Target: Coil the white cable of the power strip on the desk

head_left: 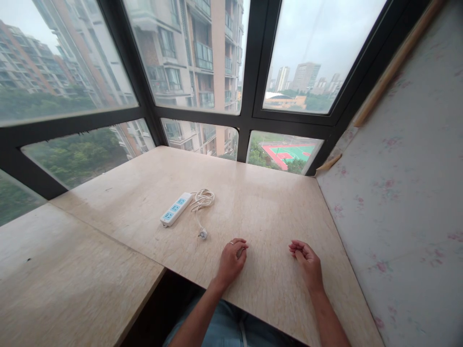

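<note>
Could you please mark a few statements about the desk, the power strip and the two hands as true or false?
1. The left hand holds the plug. False: the plug lies on the desk, apart from the hand.
2. The power strip lies on the desk, to the left of both hands. True.
3. The cord is stretched out straight. False: most of it is bundled in a coil at the strip's end.
4. The right hand rests on the desk, fingers curled, holding nothing. True.
5. The right hand wears a ring. False: the ring is on the left hand.
</note>
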Motion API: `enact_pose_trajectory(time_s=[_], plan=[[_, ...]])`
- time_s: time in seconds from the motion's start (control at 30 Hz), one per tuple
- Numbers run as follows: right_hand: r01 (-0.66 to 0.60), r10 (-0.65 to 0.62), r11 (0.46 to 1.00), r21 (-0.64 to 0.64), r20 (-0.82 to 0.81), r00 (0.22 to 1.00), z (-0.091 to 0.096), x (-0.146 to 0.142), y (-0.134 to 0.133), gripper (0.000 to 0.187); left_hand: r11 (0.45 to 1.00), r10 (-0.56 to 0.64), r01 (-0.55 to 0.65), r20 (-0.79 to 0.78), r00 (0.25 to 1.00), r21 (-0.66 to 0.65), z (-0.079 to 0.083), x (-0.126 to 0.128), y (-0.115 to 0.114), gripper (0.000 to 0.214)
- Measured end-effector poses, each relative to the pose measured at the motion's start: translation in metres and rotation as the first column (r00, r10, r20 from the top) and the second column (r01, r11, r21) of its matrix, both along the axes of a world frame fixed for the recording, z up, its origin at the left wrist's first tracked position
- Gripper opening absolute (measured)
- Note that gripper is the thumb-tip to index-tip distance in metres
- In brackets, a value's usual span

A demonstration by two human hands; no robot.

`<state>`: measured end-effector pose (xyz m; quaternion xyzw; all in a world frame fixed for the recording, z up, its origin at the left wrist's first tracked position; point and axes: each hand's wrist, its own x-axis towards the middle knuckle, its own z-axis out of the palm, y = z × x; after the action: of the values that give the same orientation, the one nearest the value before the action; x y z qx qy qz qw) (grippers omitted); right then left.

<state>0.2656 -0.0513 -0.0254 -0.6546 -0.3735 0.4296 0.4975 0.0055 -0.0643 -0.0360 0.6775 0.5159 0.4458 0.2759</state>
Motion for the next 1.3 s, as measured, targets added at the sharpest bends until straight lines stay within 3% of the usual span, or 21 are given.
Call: enact_pose_trajectory(time_s=[1.3], plan=[[-0.019, 0.017, 0.999, 0.04, 0.045, 0.999, -0.011, 0.004, 0.0, 0.07, 1.0, 0.007, -0.007, 0.016, 1.0, -0.006, 0.004, 0.0, -0.002, 0.018]])
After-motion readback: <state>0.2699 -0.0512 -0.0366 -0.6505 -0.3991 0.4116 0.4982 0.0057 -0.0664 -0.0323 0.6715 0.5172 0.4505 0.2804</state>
